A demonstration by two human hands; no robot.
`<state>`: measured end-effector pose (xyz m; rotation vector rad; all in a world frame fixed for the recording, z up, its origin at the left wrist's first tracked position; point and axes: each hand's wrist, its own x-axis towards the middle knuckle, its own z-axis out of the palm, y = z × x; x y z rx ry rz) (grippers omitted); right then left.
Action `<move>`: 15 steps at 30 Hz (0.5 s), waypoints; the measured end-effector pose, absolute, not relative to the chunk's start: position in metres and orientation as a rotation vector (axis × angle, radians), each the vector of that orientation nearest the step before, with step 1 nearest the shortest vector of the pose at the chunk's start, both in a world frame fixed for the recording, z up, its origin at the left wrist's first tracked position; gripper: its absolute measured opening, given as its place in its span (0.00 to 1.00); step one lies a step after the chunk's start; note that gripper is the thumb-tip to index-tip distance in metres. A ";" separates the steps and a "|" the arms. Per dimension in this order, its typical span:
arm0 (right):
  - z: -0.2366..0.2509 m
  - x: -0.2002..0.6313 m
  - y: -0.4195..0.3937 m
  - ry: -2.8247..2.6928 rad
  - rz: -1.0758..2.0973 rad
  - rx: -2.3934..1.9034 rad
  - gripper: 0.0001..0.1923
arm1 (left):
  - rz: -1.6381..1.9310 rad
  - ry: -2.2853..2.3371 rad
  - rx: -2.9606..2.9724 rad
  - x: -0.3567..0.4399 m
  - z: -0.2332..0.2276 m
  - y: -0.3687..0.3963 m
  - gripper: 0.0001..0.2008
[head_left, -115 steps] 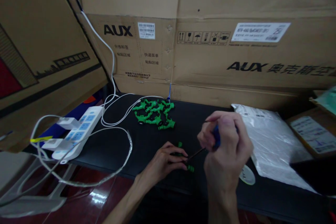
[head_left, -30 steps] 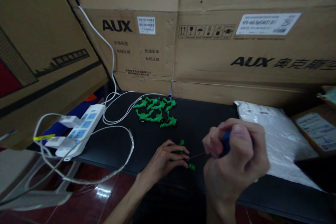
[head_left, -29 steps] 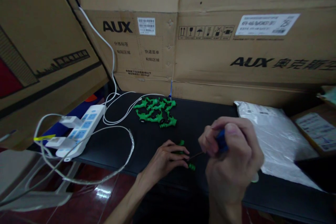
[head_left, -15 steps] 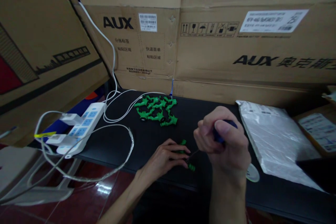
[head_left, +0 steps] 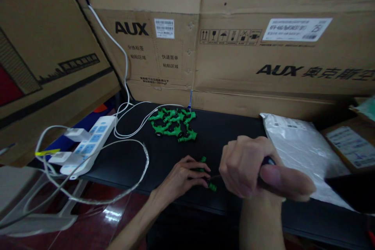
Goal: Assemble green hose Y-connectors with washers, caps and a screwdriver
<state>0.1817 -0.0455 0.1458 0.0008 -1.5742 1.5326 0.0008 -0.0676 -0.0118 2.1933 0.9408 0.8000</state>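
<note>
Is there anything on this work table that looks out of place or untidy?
Slightly untidy: the white power strip sits half off the black table at its left edge, with loose white cables looping beside it. The green fittings lie heaped, none visibly damaged.

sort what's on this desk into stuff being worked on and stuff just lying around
In use: small green plastic fitting under left hand; blue-handled screwdriver in right hand.
Lying about: pile of green fittings; white power strip; white plastic mailer bag.

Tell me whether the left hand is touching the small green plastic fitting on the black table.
Touching. The head view shows the left hand pressing the small green plastic fitting onto the black table, fingers lying over it, green ends showing beyond them.
</note>
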 end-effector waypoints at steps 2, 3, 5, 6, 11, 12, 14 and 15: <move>0.143 0.181 -0.038 -1.592 1.524 0.148 0.15 | 0.799 0.951 2.200 0.001 -0.013 -0.068 0.08; 0.142 0.179 -0.038 -1.547 1.487 0.125 0.15 | 0.791 0.949 2.199 0.000 -0.013 -0.068 0.09; 0.140 0.173 -0.043 -1.413 1.392 -0.008 0.15 | 0.780 0.942 2.198 0.000 -0.012 -0.068 0.09; 0.139 0.170 -0.049 -1.343 1.344 -0.080 0.14 | 0.773 0.942 2.195 0.000 -0.012 -0.068 0.09; 0.142 0.150 -0.068 -0.965 0.886 -0.549 0.11 | 0.760 0.942 2.175 -0.001 -0.010 -0.070 0.11; 0.142 0.145 -0.069 -0.856 0.726 -0.672 0.10 | 0.760 0.941 2.179 0.000 -0.010 -0.069 0.12; 0.142 0.137 -0.069 -0.687 0.470 -0.839 0.09 | 0.766 0.943 2.189 0.000 -0.010 -0.069 0.12; 0.141 0.135 -0.070 -0.665 0.423 -0.875 0.09 | 0.771 0.944 2.195 0.000 -0.011 -0.069 0.12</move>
